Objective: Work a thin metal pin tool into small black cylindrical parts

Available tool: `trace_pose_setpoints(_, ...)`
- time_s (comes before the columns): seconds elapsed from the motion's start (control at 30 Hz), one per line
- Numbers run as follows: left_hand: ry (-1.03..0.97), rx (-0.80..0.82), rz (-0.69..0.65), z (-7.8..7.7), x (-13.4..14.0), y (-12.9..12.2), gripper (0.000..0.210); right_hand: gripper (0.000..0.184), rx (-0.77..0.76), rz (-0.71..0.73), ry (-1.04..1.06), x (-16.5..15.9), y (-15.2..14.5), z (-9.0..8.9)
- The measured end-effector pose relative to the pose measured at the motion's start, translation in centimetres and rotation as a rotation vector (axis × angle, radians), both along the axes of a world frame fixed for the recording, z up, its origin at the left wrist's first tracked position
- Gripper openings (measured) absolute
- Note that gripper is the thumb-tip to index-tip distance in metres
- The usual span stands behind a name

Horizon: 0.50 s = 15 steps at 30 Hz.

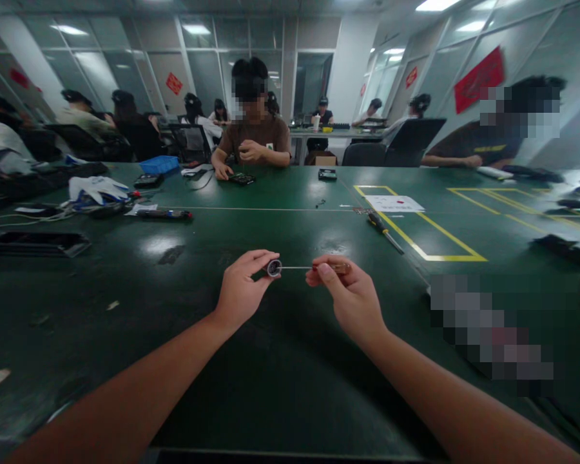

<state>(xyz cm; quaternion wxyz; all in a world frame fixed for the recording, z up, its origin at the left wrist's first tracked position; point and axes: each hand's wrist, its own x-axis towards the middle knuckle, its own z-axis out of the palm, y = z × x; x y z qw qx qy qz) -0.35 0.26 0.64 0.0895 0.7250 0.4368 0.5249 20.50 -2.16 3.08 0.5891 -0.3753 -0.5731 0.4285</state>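
Observation:
Between the thumb and fingers of my left hand (245, 283) is a small round ring-shaped part (274, 268), grey at its rim and dark inside. My right hand (350, 290) is closed around the brownish handle of a thin screwdriver (297, 267). The shaft points left, and its end meets the round part; whether it sits inside or just against the rim I cannot tell. Both hands are held above the green table (290, 386), near its middle.
A yellow-and-black screwdriver (385, 232) lies beyond my right hand, by a paper sheet (395, 203). White gloves (96, 192), a blue basket (159, 164) and a dark tray (33, 243) are at left. Across the table a person (254, 138) handles a dark part (242, 179). A blurred-out object (488, 332) lies right.

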Motion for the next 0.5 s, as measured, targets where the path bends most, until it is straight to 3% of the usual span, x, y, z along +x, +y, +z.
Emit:
trace_pose_setpoints(0.37,0.009,0.003,-0.007,-0.04,0.03,-0.13,0.036,0.022,0.001,0.014,-0.085,-0.01,-0.28,0.03)
trace_pose_setpoints(0.5,0.012,-0.001,0.005,-0.05,0.05,-0.12,0.036,0.022,-0.047,0.052,0.023,-0.02,0.29,-0.25)
